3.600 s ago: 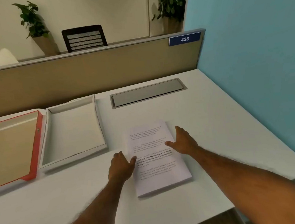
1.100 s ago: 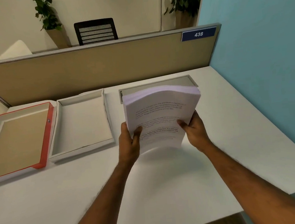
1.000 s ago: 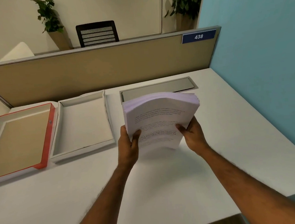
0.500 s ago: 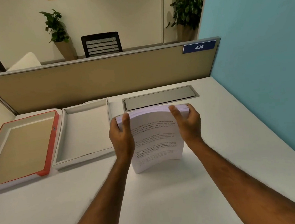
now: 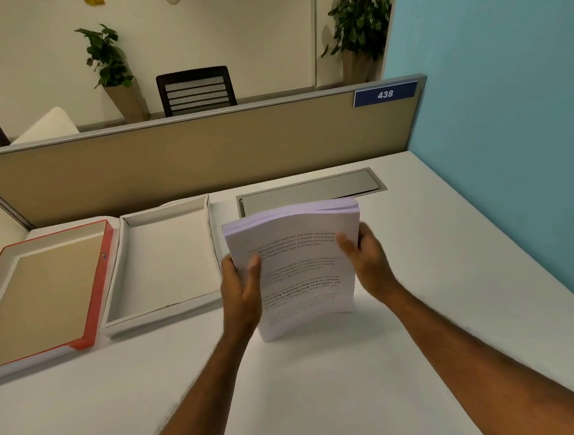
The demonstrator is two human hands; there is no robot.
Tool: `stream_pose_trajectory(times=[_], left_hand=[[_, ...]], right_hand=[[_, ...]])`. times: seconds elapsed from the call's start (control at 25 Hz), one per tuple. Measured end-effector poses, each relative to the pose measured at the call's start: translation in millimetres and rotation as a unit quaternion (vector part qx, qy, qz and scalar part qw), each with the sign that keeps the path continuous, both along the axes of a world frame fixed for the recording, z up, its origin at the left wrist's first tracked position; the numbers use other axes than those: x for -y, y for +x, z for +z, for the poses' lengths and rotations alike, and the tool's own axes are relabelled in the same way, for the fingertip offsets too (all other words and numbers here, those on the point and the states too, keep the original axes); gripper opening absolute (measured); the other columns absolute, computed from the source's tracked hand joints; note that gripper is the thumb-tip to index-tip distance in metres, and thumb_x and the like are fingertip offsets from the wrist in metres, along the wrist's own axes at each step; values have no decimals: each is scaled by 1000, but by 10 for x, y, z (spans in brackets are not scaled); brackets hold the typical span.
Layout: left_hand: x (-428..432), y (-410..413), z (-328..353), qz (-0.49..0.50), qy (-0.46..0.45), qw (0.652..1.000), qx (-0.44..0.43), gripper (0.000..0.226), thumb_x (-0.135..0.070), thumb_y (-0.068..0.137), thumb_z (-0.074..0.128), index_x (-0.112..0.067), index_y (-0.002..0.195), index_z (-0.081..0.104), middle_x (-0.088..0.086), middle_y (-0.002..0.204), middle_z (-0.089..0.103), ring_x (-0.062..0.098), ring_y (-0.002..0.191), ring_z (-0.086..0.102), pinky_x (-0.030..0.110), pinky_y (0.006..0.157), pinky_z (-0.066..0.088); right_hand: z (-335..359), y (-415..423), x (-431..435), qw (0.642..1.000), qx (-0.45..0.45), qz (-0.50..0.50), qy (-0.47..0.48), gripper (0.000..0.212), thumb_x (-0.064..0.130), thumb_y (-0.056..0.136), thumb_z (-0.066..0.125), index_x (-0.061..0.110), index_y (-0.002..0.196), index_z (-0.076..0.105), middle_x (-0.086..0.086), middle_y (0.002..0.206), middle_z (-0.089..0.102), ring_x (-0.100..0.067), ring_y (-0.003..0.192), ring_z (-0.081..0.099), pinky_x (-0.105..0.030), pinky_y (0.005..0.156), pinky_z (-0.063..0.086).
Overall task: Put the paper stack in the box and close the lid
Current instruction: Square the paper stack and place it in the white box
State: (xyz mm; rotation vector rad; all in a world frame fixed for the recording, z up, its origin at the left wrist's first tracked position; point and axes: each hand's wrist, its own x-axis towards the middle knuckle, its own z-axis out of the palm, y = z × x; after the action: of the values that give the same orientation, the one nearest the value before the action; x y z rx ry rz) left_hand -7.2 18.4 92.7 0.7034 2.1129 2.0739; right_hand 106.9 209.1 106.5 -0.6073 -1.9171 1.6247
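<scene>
The paper stack is held upright on its lower edge on the desk, printed side toward the camera, top edge slightly fanned. It is gripped at both side edges: the left hand is clamped on the left edge with its fingers curled over the front sheet, and the right hand is clamped on the right edge. Just left of the left fingers lies the open white box, its bottom bare. Further left, the red-edged lid lies open, touching the box.
</scene>
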Motion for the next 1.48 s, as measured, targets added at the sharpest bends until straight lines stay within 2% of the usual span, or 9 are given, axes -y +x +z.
stream_pose_trajectory(times=[0.12,0.2,0.4,0.6,0.84,1.0,1.12,1.36,1.48], left_hand=[[59,42,-156,-19,-45,999,-1,25,-34,94,44,-27,116,37,-8,112,55,14,103,62,36,78,61],[-33,-8,-296,-10,-46,999,-8,23,-33,95,43,-31,116,35,-12,112,54,13,104,62,32,74,61],[23,223,-338,-24,-13,999,-30,32,-29,97,43,-56,112,32,-21,114,53,5,108,58,21,73,58],[54,214,-466,-42,-26,998,-40,33,-37,96,41,-56,119,28,-29,116,51,4,111,57,19,76,58],[111,91,-743,-48,-92,995,-10,16,-41,95,36,-46,111,35,-20,118,52,3,108,58,20,79,59],[24,-62,-689,-10,-107,994,-18,16,-38,95,39,-33,110,38,-20,107,55,0,94,62,13,63,55],[9,-198,-607,8,-111,994,-18,20,-41,94,42,-25,107,43,-17,101,58,3,88,65,16,62,55],[57,-346,-548,27,-174,984,-1,18,-34,99,43,-16,102,45,-19,92,54,-2,81,57,3,58,45],[176,-323,-656,31,-222,974,24,19,-33,100,42,-15,103,47,-11,91,57,-2,79,55,8,54,45]], right_hand=[[-176,34,91,999,49,-5,-4,31,20,91,63,19,118,47,-5,112,63,-26,105,64,-49,91,56],[-296,-73,79,999,42,-28,-17,27,20,91,62,24,114,48,-5,111,63,-27,103,64,-52,90,56],[-381,142,103,999,5,-34,12,23,31,91,58,43,107,48,4,108,65,-20,101,65,-46,84,59],[-492,203,128,999,15,-36,27,30,34,90,58,56,107,46,25,104,64,-5,100,64,-29,81,58],[-689,185,32,996,79,-1,46,32,20,95,57,24,125,47,18,112,63,-1,104,63,-26,86,57],[-580,51,-67,994,103,14,43,30,21,95,58,10,121,50,0,110,67,-21,101,68,-28,81,60],[-488,-76,-130,992,124,10,37,29,24,94,59,9,117,52,-5,112,67,-23,98,69,-41,84,59],[-469,-236,-57,988,152,1,30,30,29,95,57,9,117,53,-4,117,67,-22,101,67,-38,86,56],[-602,-210,54,982,189,9,18,31,31,95,56,9,117,56,-6,118,68,-22,101,67,-39,87,56]])
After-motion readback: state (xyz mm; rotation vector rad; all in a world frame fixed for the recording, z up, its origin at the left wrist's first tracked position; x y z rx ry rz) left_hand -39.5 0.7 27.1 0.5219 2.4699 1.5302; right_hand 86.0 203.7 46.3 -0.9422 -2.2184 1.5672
